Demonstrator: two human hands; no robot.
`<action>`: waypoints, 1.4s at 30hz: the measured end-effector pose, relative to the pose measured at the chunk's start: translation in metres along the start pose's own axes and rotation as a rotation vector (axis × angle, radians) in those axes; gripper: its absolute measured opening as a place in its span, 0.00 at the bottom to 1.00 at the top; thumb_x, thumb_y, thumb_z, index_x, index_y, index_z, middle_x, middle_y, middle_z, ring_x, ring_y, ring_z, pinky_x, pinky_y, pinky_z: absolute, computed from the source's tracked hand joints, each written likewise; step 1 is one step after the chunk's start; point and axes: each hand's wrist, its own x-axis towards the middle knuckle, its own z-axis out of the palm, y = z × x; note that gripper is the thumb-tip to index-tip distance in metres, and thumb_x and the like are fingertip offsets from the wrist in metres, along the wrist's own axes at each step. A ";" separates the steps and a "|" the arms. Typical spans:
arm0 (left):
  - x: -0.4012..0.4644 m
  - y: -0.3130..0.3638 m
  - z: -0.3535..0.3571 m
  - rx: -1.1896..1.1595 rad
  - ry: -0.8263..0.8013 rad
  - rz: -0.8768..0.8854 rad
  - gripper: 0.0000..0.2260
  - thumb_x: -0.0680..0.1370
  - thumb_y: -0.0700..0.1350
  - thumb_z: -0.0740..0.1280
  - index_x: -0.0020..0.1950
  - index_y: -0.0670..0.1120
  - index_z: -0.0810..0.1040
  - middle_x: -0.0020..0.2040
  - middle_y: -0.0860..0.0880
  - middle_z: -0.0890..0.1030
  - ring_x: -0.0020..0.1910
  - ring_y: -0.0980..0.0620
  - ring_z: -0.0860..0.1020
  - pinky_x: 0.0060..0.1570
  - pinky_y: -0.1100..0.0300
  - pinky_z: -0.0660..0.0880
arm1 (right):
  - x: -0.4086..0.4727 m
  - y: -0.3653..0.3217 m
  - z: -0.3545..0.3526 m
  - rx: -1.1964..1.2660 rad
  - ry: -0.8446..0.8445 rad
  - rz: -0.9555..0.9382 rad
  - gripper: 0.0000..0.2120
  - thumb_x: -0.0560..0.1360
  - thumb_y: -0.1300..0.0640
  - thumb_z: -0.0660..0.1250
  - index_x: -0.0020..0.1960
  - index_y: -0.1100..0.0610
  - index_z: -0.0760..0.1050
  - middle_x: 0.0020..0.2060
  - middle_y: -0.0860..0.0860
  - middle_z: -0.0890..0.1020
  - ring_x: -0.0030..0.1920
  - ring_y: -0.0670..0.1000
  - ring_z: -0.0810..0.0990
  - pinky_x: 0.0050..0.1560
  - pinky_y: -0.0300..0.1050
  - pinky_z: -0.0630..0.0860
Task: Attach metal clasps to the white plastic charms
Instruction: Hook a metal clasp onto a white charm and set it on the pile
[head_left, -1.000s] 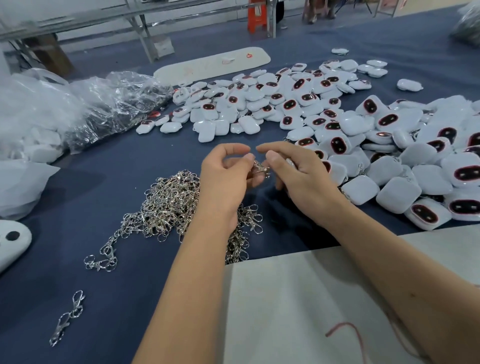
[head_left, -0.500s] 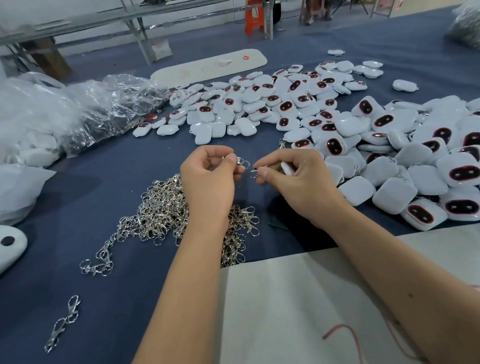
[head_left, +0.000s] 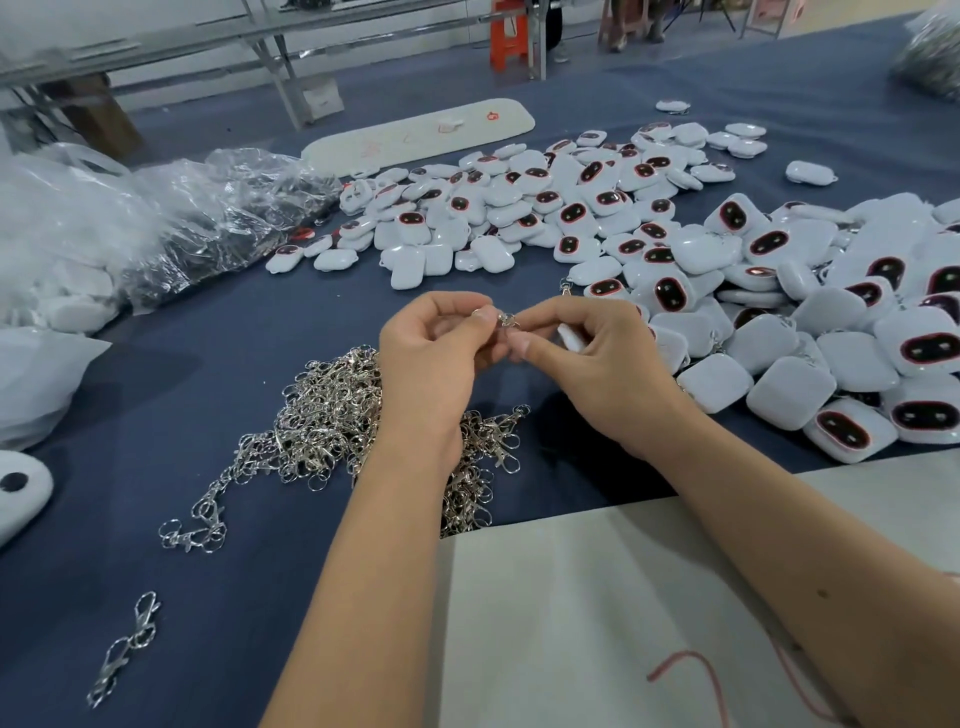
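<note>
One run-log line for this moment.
left hand: pinches clasp | right hand: holds white charm | stage: attaching

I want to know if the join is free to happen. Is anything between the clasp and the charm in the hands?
Nothing visible. The left hand pinches the metal clasp right beside the white charm held in the right hand.
</note>
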 end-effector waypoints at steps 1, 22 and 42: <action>0.000 0.000 0.000 0.007 -0.007 0.005 0.03 0.79 0.32 0.68 0.48 0.38 0.80 0.37 0.44 0.83 0.38 0.50 0.83 0.41 0.61 0.82 | 0.000 0.001 0.000 0.006 0.022 -0.006 0.03 0.78 0.59 0.75 0.51 0.54 0.86 0.43 0.48 0.89 0.49 0.51 0.87 0.59 0.56 0.81; 0.002 -0.013 -0.007 0.760 -0.155 0.496 0.08 0.74 0.36 0.74 0.41 0.49 0.81 0.37 0.55 0.80 0.40 0.57 0.79 0.39 0.68 0.74 | -0.005 -0.008 0.004 -0.373 0.221 -0.123 0.05 0.76 0.62 0.73 0.48 0.54 0.87 0.40 0.42 0.85 0.41 0.39 0.80 0.46 0.31 0.71; -0.001 -0.007 -0.006 0.680 -0.131 0.429 0.08 0.76 0.37 0.74 0.41 0.49 0.81 0.37 0.54 0.82 0.38 0.59 0.79 0.39 0.71 0.72 | -0.006 -0.007 0.004 -0.431 0.220 -0.260 0.04 0.78 0.64 0.71 0.48 0.57 0.83 0.42 0.48 0.84 0.44 0.51 0.81 0.48 0.53 0.77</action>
